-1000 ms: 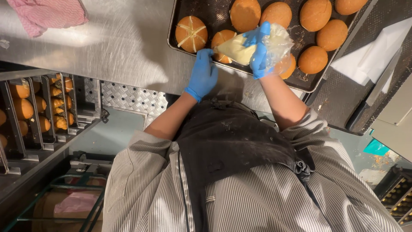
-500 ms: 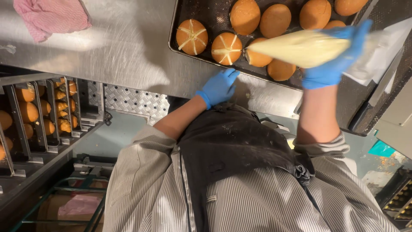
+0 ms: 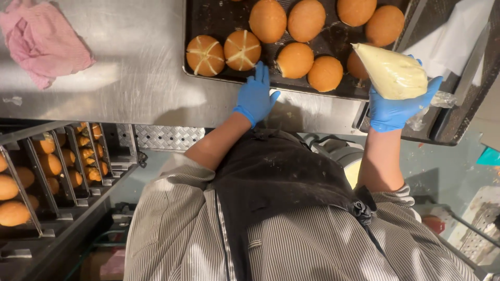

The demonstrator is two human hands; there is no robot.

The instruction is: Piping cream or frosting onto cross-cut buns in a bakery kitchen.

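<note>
Right hand: your right hand (image 3: 398,110), in a blue glove, has its grip closed around the fat rear end of the piping bag (image 3: 391,71), fingers wrapped under it and thumb over the top.
Piping bag: cream-filled and cone-shaped, held above the right end of the baking tray (image 3: 219,23); its twisted clear tail sticks out past your grip, to the right.
Long axis: the bag lies nearly level, running from your grip up and to the left, so the tip points at the buns rather than down at the desk (image 3: 120,88).
Tip: it hangs just beside the plain bun (image 3: 326,74) in the near row, with another bun partly hidden behind the bag.
Left hand: your left hand (image 3: 255,96), also gloved, holds nothing; its grip is open, fingers spread flat on the near rim of the tray, touching it.
Crossed buns: two buns with a white cross (image 3: 224,52) sit at the left end of the near row, right above your left fingertips.
Which hand is nearer: the left is nearer the crossed buns, the right nearer the plain ones, which lie to the left of the grip on the bag.
Surroundings: a pink cloth (image 3: 44,39) lies on the desk well apart to the left; a rack of buns (image 3: 47,166) stands below it.
</note>
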